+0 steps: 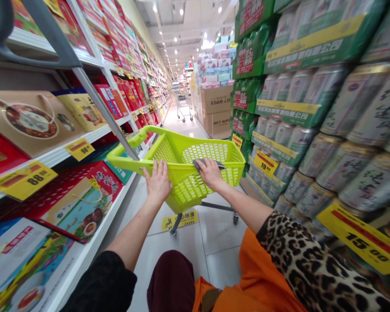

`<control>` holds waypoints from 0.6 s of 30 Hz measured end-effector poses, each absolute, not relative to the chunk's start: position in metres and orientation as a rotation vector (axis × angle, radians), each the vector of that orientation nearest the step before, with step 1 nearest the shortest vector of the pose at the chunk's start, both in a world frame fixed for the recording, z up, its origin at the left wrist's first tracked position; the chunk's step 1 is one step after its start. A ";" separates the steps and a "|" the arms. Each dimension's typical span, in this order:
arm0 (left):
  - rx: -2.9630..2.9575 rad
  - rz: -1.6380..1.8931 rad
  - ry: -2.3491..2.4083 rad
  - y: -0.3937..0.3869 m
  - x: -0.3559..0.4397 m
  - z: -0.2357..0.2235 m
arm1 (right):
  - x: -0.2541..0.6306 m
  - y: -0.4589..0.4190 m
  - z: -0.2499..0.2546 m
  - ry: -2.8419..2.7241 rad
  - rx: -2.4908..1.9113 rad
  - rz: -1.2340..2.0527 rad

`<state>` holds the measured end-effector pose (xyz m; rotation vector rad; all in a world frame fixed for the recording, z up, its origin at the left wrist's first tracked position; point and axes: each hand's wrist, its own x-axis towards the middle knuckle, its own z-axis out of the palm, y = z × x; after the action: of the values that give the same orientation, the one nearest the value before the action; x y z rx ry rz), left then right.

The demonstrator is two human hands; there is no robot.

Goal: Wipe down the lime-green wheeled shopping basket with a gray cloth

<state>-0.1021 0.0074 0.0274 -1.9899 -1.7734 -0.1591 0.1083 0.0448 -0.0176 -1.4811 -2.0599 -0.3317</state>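
A bright green plastic shopping cart [182, 184] on a grey frame stands right in front of me, between the shelves and the stacked drinks. My left hand [158, 182] rests on the near side of its basket, fingers stretched over the rim close to the grey handle post. On the same rim, farther right, my right hand [210, 172] presses a dark grey cloth [199, 163] against the edge, its fingers bent over the cloth. Part of the cloth is hidden under that hand.
Shelves of boxed goods [91, 203] line the left side. Stacked beer cans [341, 169] and green bottle packs [245, 91] rise on the right. Cardboard boxes [216, 104] stand ahead, and another cart [183, 104] is down the aisle. A yellow floor sticker [190, 218] lies beneath my cart.
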 end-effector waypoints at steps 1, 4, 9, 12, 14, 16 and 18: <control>-1.990 -0.155 -1.770 0.007 -0.102 0.027 | 0.103 0.045 -0.016 -2.065 -1.471 -0.326; -1.998 -0.173 -1.748 0.004 -0.103 0.027 | 0.112 0.045 -0.018 -2.098 -1.439 -0.329; -2.007 -0.262 -1.736 0.003 -0.102 0.023 | 0.171 0.046 -0.031 -2.047 -1.525 -0.404; -2.034 -0.295 -1.717 0.003 -0.101 0.022 | 0.192 0.046 -0.032 -1.975 -1.601 -0.409; -2.044 -0.298 -1.712 0.003 -0.101 0.022 | 0.188 0.047 -0.028 -1.958 -1.611 -0.380; -2.039 -0.293 -1.712 0.004 -0.101 0.021 | 0.171 0.047 -0.022 -1.995 -1.557 -0.336; -2.027 -0.286 -1.713 0.004 -0.102 0.021 | 0.144 0.047 -0.016 -2.057 -1.459 -0.294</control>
<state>-0.1017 0.0039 0.0211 -2.0266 -1.7131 -0.2856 0.1444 0.0467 -0.0164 -1.4585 -2.0574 -0.2943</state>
